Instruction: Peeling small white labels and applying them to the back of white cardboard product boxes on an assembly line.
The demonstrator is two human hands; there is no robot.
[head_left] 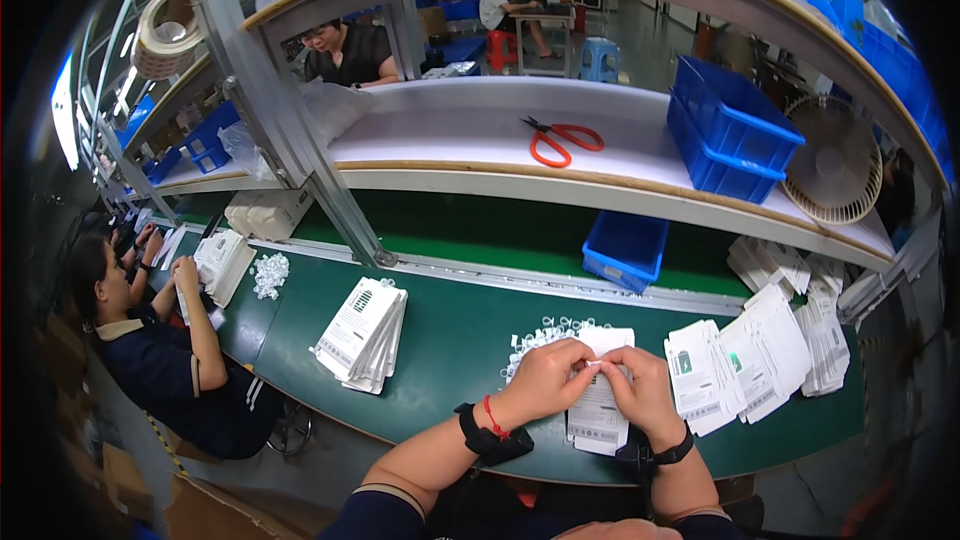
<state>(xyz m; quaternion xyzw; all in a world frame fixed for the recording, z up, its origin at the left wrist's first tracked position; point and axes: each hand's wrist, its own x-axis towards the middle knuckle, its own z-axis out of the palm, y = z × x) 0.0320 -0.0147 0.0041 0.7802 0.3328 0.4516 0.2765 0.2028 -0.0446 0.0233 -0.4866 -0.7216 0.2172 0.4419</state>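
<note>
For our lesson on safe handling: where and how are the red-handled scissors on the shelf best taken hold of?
Probably by the red handle loops, coming from the near right: the scissors lie flat with their dark blades pointing left and away.

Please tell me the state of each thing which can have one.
Left hand, pinching a small white piece
Right hand, pinching the same piece
White packet, flat, partly covered by the hands
White clips, loosely heaped
Scissors, lying on the shelf
Shelf's blue bins, stacked
Fan, running or not: cannot tell
</note>
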